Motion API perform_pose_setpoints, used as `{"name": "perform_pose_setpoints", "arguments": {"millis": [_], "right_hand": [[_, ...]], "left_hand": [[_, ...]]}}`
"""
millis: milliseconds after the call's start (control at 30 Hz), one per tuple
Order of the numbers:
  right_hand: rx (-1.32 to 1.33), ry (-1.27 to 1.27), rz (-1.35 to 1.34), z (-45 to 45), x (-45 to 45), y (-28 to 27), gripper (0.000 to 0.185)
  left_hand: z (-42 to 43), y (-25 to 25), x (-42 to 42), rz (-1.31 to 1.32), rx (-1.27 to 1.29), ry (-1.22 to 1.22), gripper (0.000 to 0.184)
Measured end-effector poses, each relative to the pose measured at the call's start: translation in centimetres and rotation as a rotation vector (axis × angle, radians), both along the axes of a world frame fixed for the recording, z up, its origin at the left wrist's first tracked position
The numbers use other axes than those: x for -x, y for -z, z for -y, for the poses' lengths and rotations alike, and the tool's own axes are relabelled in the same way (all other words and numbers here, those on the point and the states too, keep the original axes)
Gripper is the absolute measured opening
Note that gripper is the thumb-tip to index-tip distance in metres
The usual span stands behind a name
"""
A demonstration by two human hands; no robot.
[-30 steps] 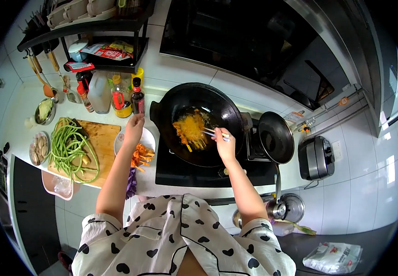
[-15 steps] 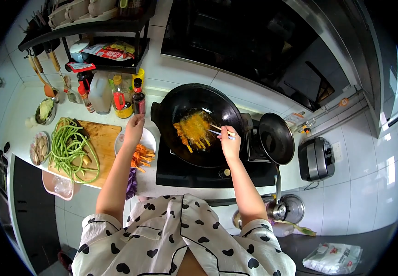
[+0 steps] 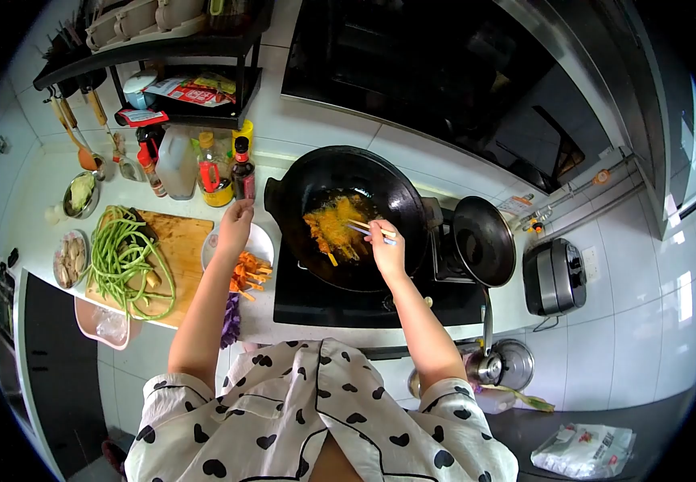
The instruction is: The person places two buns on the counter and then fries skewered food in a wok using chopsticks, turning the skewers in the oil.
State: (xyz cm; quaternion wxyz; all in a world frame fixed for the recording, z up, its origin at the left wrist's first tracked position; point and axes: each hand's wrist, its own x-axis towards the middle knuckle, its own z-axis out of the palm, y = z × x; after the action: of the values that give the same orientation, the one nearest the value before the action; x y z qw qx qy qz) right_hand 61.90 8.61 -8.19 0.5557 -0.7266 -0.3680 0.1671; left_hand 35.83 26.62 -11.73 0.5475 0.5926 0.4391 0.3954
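Observation:
In the head view, my right hand [image 3: 388, 251] is closed around a pair of chopsticks [image 3: 362, 227], whose tips reach into bubbling oil in a black wok [image 3: 400, 189]. Orange-yellow food pieces [image 3: 336, 229] fry there in a cluster, with pale stick-like ends toward me. On the left, my left hand [image 3: 237, 229] is raised by a white plate [image 3: 261, 243], its fingers drawn together; what they hold, if anything, I cannot make out. Orange stick-shaped pieces [image 3: 250, 273] lie on the plate's near side, partly behind my left forearm.
Long green beans [image 3: 127, 265] lie on a wooden cutting board [image 3: 187, 237] at left. Bottles, including a dark sauce bottle [image 3: 243, 173], stand behind my left hand. A frying pan [image 3: 483, 241] sits right of the wok, its handle pointing toward me. A black rack [image 3: 155, 52] overhangs the left counter.
My right hand has moved left and slightly toward me with the chopsticks, over the frying pieces. The pieces have shifted a little. My left hand stays nearly still.

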Motion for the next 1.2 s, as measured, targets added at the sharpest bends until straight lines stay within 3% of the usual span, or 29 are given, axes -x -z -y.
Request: {"name": "perform_pose_setpoints", "arguments": {"millis": [167, 233, 333, 433, 600, 733, 867, 1000, 1200], "right_hand": [[0.012, 0.105, 0.108, 0.4, -1.2, -0.3, 0.017], [-0.001, 0.115, 0.012, 0.6, -1.3, -0.6, 0.018], [0.093, 0.15, 0.08, 1.0, -0.9, -2.0, 0.019], [0.022, 0.145, 0.248, 0.9, -0.4, -1.9, 0.02], [-0.015, 0.007, -0.01, 0.6, 1.7, -2.9, 0.018], [0.042, -0.066, 0.073, 0.4, 2.0, -1.7, 0.017], [0.005, 0.077, -0.001, 0.1, 1.4, -0.8, 0.017], [0.045, 0.072, 0.167, 0.4, 1.2, -0.5, 0.018], [0.015, 0.094, 0.135, 0.3, 0.7, -0.8, 0.017]], "left_hand": [[0.1, -0.2, 0.5, 0.0, -0.012, -0.024, 0.028], [0.0, -0.1, 0.6, -0.009, -0.034, -0.025, 0.027], [-0.1, -0.1, 0.6, -0.024, -0.024, -0.02, 0.027], [-0.1, 0.1, 0.3, -0.041, 0.009, 0.008, 0.026], [-0.2, 0.6, -0.3, -0.013, -0.005, 0.015, 0.028], [-0.1, 0.4, -0.2, -0.009, -0.013, 0.022, 0.028], [0.2, -0.1, 0.0, -0.017, 0.016, 0.022, 0.024], [0.2, -0.4, 0.2, -0.002, 0.025, 0.017, 0.025], [-0.1, 0.3, 0.1, 0.01, 0.032, 0.036, 0.025]]}}
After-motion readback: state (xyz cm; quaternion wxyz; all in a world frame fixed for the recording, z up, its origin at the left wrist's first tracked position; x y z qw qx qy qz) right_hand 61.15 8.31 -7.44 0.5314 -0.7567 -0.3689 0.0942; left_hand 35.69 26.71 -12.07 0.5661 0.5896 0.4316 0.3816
